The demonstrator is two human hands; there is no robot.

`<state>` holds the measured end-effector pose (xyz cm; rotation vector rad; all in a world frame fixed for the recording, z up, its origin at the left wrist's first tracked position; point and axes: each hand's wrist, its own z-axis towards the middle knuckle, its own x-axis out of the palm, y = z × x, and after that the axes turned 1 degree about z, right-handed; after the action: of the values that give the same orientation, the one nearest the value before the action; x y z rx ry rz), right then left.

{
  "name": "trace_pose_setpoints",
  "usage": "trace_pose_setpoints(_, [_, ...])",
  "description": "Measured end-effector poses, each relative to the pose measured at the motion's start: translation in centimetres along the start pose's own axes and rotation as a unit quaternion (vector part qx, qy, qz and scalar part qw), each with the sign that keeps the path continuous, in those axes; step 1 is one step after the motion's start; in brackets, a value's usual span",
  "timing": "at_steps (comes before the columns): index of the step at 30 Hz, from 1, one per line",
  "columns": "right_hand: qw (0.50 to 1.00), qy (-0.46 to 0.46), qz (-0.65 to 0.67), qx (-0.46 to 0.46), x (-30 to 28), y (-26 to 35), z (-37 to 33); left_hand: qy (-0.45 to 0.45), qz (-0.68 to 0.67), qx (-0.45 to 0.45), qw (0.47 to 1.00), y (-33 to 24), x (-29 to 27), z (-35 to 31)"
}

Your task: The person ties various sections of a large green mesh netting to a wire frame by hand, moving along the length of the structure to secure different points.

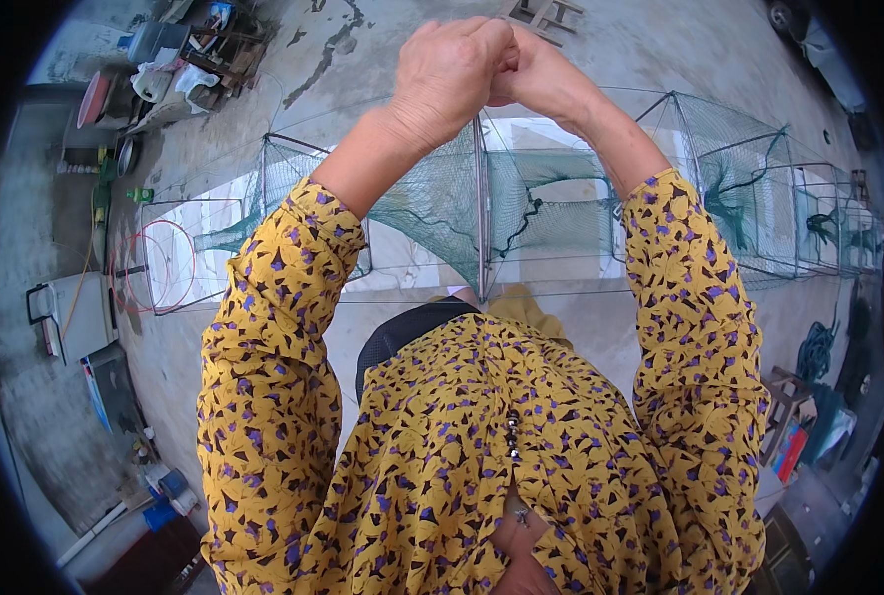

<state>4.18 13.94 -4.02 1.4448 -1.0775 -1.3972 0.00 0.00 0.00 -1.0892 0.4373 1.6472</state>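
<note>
A long folding fish trap [432, 213] of green mesh on thin square metal frames stretches from left to right in front of me. Above its middle frame, my left hand [450, 74] and my right hand [546, 81] are raised and pressed together with the fingers curled in. Whatever they pinch, if anything, is hidden between them. A dark knotted cord [523, 220] runs through the mesh below my hands. Pale sheets [561, 270] lie under the trap.
Red wire hoops [159, 263] are at the trap's left end. Cluttered shelving [209, 59] stands far left, and a white box-like object [77, 312] lies at left. A wooden stool [541, 15] is ahead. Dark green netting [816, 349] lies at right, near a wooden rack [787, 402].
</note>
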Motion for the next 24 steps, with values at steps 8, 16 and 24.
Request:
trace_pose_setpoints(8, [0.995, -0.032, 0.097, 0.014, 0.9, 0.8, -0.3, -0.02, -0.009, -0.042, 0.999, 0.7, -0.6, -1.1])
trace_pose_setpoints(16, [0.998, -0.048, -0.026, -0.015, 0.9, 1.5, 0.5, -0.036, -0.15, -0.247, 0.957, 0.1, 0.8, -2.5])
trace_pose_setpoints(24, [0.978, -0.156, -0.134, -0.034, 2.0, 2.4, 0.0, 0.048, -0.213, -0.314, 0.924, 1.9, 2.2, -3.6])
